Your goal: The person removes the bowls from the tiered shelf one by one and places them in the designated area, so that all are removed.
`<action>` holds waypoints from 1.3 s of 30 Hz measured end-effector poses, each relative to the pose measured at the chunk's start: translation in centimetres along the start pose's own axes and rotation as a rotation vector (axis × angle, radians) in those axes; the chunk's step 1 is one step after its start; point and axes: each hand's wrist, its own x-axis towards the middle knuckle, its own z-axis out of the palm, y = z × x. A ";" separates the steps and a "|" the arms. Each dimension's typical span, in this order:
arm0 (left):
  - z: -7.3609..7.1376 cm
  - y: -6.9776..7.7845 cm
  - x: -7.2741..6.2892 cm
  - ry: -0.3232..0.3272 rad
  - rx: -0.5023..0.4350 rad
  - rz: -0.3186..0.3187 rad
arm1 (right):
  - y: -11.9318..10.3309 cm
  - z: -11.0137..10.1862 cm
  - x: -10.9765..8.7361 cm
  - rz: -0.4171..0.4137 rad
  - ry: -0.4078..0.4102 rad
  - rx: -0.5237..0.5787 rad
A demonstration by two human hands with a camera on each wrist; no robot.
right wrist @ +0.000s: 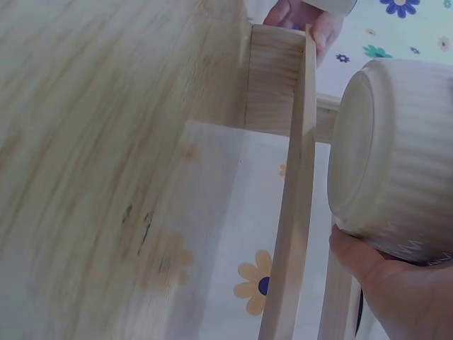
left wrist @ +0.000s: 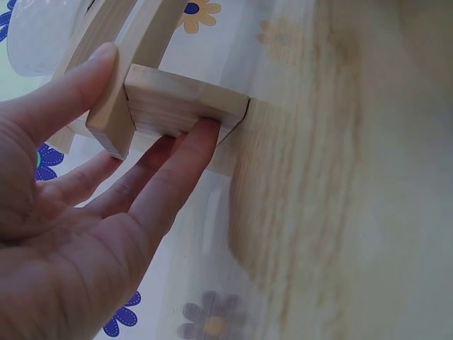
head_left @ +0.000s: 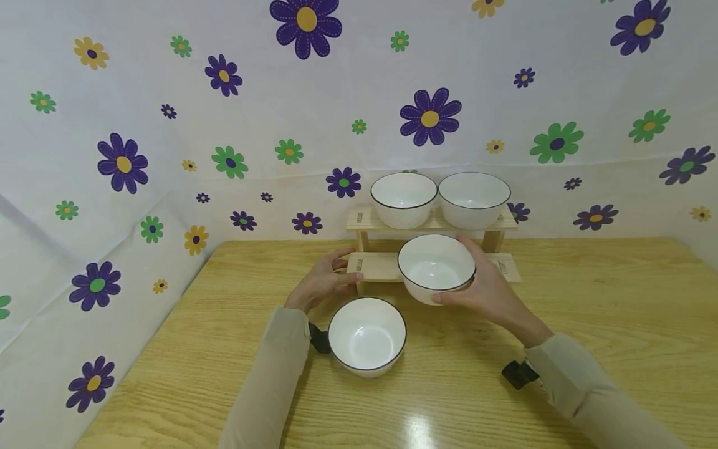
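Observation:
A white bowl with a dark rim (head_left: 432, 265) is in my right hand (head_left: 493, 290), thumb on the near side and fingers round the right side. It is held in front of the lower board of a two-tier wooden rack (head_left: 378, 267); the right wrist view shows its base (right wrist: 354, 142) apart from the board. My left hand (head_left: 322, 280) grips the rack's left end. In the left wrist view its thumb lies on the board and its fingers (left wrist: 177, 170) touch the end support (left wrist: 177, 103). Another white bowl (head_left: 367, 337) stands on the table beside the left wrist.
Two more white bowls, a left one (head_left: 404, 199) and a right one (head_left: 473, 199), sit side by side on the upper board. The wooden table (head_left: 606, 324) runs back to a flower-patterned cloth (head_left: 359, 81). Dark wrist devices show at the left (head_left: 320, 338) and right (head_left: 520, 374) cuffs.

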 end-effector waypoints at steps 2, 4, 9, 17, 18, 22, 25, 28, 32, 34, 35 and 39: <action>0.0 0.0 0.0 -0.003 -0.001 0.001 | 0.0 -0.2 -0.1 -0.015 -0.004 0.004; 0.0 0.0 -0.1 -0.003 0.001 0.003 | 0.0 -0.3 -0.3 -0.034 -0.009 0.015; 0.0 0.1 0.0 -0.003 0.001 0.003 | 0.0 -0.6 -0.6 -0.079 -0.011 0.026; 0.1 0.1 0.1 -0.004 -0.001 0.001 | 0.0 -1.0 -1.4 -0.093 -0.009 0.002; 0.0 0.0 0.1 -0.004 -0.003 0.003 | -0.1 -1.0 -1.5 -0.092 -0.012 0.003; 0.1 0.0 0.1 -0.002 -0.009 0.010 | -0.1 -1.2 -1.9 -0.092 -0.021 -0.003; 0.1 0.0 0.1 -0.002 -0.014 0.010 | -0.1 -1.3 -2.2 -0.084 -0.028 -0.014; 0.1 0.0 0.0 -0.005 -0.022 0.009 | -0.1 -1.3 -2.5 -0.071 -0.031 -0.041; 0.1 0.0 0.1 -0.008 -0.025 0.012 | 0.0 -1.3 -2.9 -0.062 -0.035 -0.060; 0.1 0.0 0.1 -0.008 -0.023 0.013 | 0.1 -1.3 -3.1 -0.063 -0.039 -0.053; 0.0 -0.1 0.1 -0.007 -0.022 0.012 | 0.1 -1.3 -3.1 -0.067 -0.039 -0.047; 0.0 -0.1 0.1 -0.005 -0.022 0.010 | 0.2 -1.4 -3.4 -0.079 -0.047 -0.020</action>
